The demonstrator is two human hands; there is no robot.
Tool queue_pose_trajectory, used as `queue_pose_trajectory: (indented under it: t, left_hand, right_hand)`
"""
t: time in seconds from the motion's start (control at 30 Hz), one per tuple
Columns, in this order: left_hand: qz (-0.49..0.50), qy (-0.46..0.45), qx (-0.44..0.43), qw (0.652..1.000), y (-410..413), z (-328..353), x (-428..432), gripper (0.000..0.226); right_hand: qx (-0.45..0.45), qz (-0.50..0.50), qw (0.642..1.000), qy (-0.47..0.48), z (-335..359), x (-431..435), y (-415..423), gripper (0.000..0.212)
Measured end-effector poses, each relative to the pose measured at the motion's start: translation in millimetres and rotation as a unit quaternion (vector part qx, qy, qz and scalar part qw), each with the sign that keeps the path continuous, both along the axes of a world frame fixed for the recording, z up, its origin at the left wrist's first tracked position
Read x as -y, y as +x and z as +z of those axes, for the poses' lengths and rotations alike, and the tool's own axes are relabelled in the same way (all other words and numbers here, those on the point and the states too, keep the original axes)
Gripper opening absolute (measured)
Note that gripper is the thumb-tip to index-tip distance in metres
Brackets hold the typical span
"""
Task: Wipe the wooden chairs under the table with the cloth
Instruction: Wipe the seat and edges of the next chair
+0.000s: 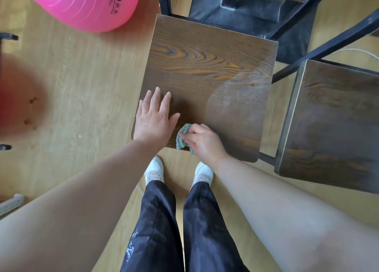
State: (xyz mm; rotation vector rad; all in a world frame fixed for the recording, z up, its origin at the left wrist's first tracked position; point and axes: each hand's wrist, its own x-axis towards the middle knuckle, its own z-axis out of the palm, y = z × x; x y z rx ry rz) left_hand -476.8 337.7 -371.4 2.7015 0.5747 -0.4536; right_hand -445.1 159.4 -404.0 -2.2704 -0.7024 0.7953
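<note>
1. Nearest: white shoes (154, 169) and dark trousers (158, 220) on the pale floor (82, 87), toes right at the 6 o'clock edge of the seat.
2. Right hand (202, 142): fingers curled round the bunched teal cloth (183, 137), pressing it onto the seat by the front edge, approx 6-7 o'clock.
3. Left hand (153, 118): flat, fingers straight and spread, palm on the seat at 8 o'clock. It sits just beside the cloth, thumb tip close to it (prob. steadying the chair).
4. Chair seat (205, 66): dark wood w/ orange grain. A pale haze covers the 3-4 o'clock part; dust or damp film, can't tell.
5. Step in hand, as I read it: wiping the first seat, w/ most of it yet to cover. The next move calls for sweeping the cloth twd 3 o'clock, then up to 12. The left hand must shift too, so the patch under it gets wiped.
6. Second chair (332, 128) at 3 o'clock, a gap apart, near the black table frame (328, 46). No hand is on it.
7. Farthest: pink ball (82, 3) at 11 o'clock, well apart from the work.
</note>
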Motion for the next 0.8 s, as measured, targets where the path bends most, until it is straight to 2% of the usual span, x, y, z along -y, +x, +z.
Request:
queue_pose_trajectory:
  t: [0.13,0.23,0.33,0.43,0.6,0.8]
  left_hand:
    - [-0.025,0.009,-0.005,1.0,8,5,8,0.063]
    - [-0.035,0.016,0.001,0.999,20,8,10,0.063]
    - [-0.044,0.025,0.005,0.999,37,9,15,0.063]
    - [-0.031,0.02,0.013,0.999,61,8,23,0.063]
    - [-0.034,0.013,0.035,0.999,114,5,36,0.063]
    - [-0.058,0.013,0.043,0.997,163,3,45,0.064]
  right_hand:
    - [0.052,0.071,0.996,-0.007,4,10,-9,0.018]
    - [0.019,0.085,0.996,-0.023,14,10,-2,0.015]
    - [-0.029,-0.01,0.999,0.033,28,17,22,0.02]
    - [0.011,-0.126,0.99,0.06,34,26,76,0.014]
    - [0.064,-0.285,0.956,0.01,41,50,194,0.02]
    - [0.106,-0.361,0.926,-0.035,30,55,282,0.021]
